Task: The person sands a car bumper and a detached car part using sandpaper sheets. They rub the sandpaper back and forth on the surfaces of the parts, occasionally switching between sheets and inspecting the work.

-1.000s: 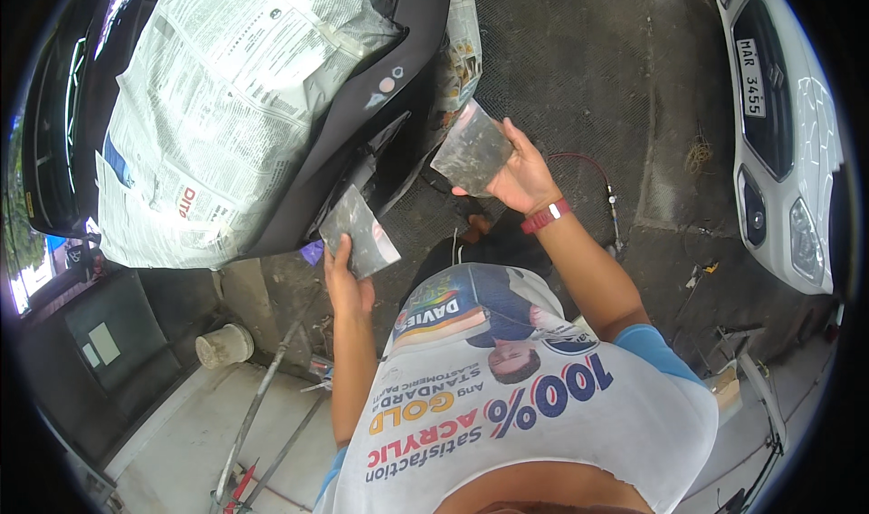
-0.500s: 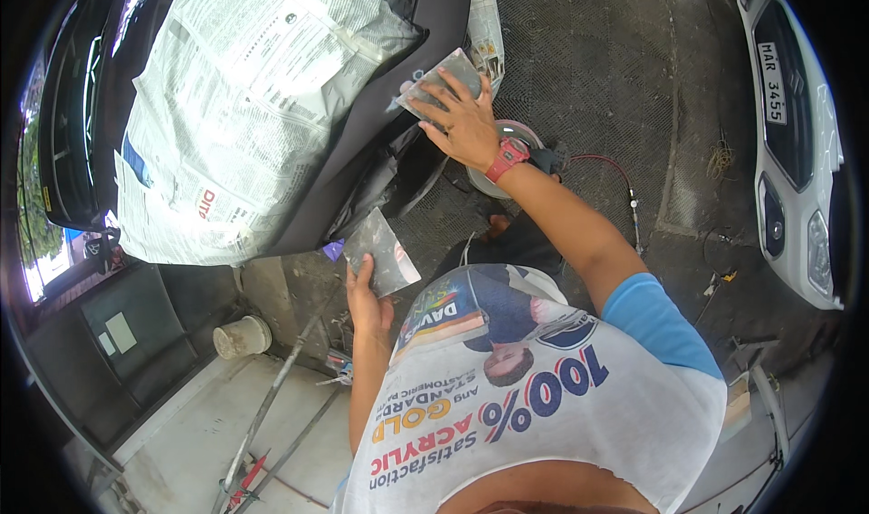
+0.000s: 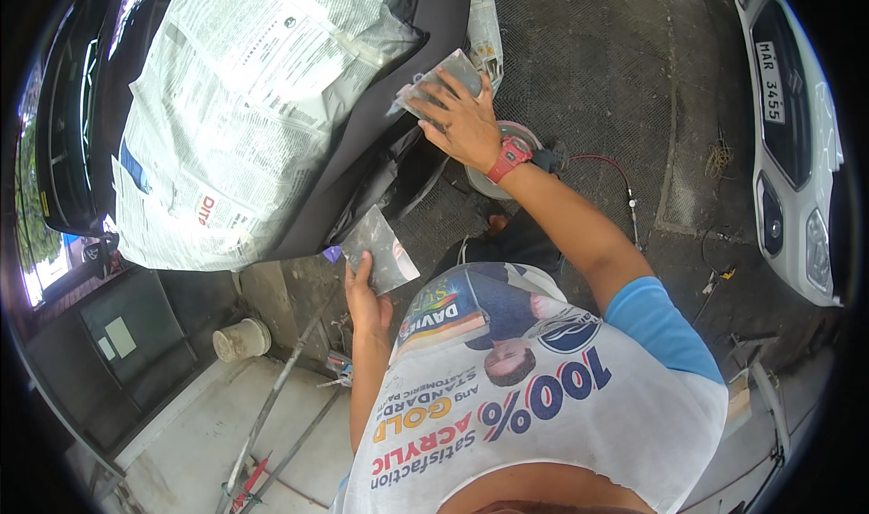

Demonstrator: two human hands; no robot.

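Observation:
My right hand [image 3: 464, 132] has its fingers splayed over a grey square sheet [image 3: 461, 69], holding it against the dark car bodywork [image 3: 362, 129] at its edge, where pale patches show. A second grey square sheet [image 3: 386, 253] is in my left hand [image 3: 367, 301], lower and nearer my body, thumb on its face. Newspaper masking [image 3: 244, 89] covers much of the car beside both hands. A small purple piece [image 3: 331, 253] shows just left of the lower sheet. A round pale object [image 3: 489, 181] is partly hidden behind my right wrist.
A white car [image 3: 786, 197] stands at the right, and a red hose [image 3: 608, 164] lies on the dark floor. At lower left are a white bucket [image 3: 241, 340], metal poles [image 3: 281, 378] and a dark panel [image 3: 118, 324]. Metal tubing [image 3: 756, 369] shows at lower right.
My right hand has moved up and left with its sheet onto the bodywork, turning palm down. My left hand shifted slightly right. In the last half second little has changed.

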